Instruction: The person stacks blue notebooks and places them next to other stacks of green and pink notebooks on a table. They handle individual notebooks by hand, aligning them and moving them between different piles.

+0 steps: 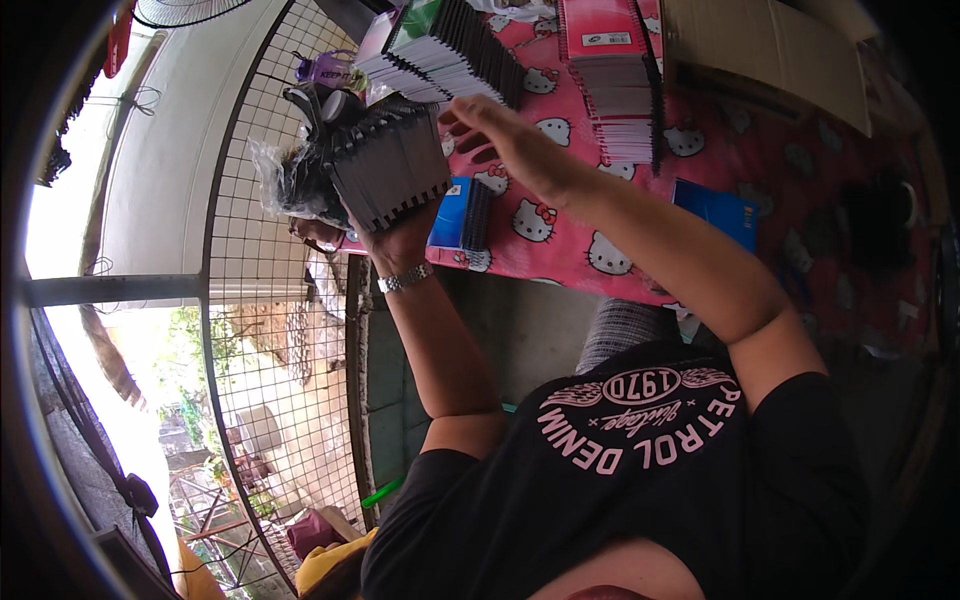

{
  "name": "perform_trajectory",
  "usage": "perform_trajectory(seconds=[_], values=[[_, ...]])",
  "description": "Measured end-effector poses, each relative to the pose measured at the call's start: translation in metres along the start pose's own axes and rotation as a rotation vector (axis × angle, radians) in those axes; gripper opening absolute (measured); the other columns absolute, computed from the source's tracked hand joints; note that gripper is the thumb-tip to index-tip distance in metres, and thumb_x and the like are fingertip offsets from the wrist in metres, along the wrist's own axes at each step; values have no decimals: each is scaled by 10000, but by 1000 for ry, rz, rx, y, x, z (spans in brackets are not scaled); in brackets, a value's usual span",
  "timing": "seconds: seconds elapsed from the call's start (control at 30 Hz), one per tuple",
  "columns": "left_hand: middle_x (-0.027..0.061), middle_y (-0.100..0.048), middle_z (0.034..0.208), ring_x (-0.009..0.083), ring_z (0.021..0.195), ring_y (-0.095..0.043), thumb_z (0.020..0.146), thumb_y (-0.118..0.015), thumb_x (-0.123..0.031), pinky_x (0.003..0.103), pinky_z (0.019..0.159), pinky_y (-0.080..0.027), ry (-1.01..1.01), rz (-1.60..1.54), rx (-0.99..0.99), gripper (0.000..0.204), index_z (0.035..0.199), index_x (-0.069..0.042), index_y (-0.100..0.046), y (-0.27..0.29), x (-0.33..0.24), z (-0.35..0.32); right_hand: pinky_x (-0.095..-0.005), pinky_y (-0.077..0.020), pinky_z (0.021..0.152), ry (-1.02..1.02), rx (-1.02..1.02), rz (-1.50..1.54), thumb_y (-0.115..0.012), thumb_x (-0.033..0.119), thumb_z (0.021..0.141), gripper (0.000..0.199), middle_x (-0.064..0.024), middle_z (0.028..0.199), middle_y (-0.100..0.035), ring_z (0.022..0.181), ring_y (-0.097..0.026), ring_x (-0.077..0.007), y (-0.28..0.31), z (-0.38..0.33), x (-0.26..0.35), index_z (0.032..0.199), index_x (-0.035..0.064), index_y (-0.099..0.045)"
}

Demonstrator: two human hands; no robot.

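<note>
While left hand (395,235) grips black comb-binding bundle (385,165), right hand (500,135) hovers open.

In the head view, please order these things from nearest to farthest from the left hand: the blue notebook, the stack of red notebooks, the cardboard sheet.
From the left hand:
1. Blue notebook, on the pink tablecloth just beside that hand.
2. Stack of red notebooks, farther up the table, past the right hand.
3. Cardboard sheet, at the far upper right.

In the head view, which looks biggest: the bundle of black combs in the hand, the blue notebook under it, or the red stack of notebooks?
1. Red stack
2. Black combs, close behind; they sit nearer the camera, so this order is unsure
3. Blue notebook, partly hidden by the left hand
</note>
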State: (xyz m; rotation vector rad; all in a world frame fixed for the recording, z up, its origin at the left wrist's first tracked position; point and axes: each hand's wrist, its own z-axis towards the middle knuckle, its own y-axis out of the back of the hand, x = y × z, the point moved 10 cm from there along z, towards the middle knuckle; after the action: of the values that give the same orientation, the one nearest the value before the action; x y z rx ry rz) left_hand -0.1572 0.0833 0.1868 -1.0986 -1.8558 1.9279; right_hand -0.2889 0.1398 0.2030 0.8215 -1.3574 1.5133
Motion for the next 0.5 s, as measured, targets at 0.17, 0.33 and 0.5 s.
perform_trajectory(seconds=[0.17,0.33,0.5], values=[[127,-539,1327,288,1253,-489,1000,-369,-442,508,1074,-363,-26,161,104,511,1331,-70,-483,-3,-14,-4,-325,-427,930,-16,-38,-4,-403,567,988,584,-91,1155,-546,1010,-567,-172,10,4,14,1234,59,-551],[120,-523,1379,290,1290,-480,974,-417,-477,531,1083,-365,12,67,51,554,1372,-95,-469,12,-7,5,-325,-426,935,-47,-53,3,-427,562,982,596,-93,1156,-536,1039,-559,-171,9,9,10,1239,37,-543],[113,-486,1429,282,1327,-453,964,-427,-518,569,1103,-340,232,-567,126,601,1421,-127,-425,-2,16,0,-336,-420,951,-170,-28,8,-469,597,949,684,-109,1182,-532,1079,-536,-181,22,13,10,1284,2,-505]])
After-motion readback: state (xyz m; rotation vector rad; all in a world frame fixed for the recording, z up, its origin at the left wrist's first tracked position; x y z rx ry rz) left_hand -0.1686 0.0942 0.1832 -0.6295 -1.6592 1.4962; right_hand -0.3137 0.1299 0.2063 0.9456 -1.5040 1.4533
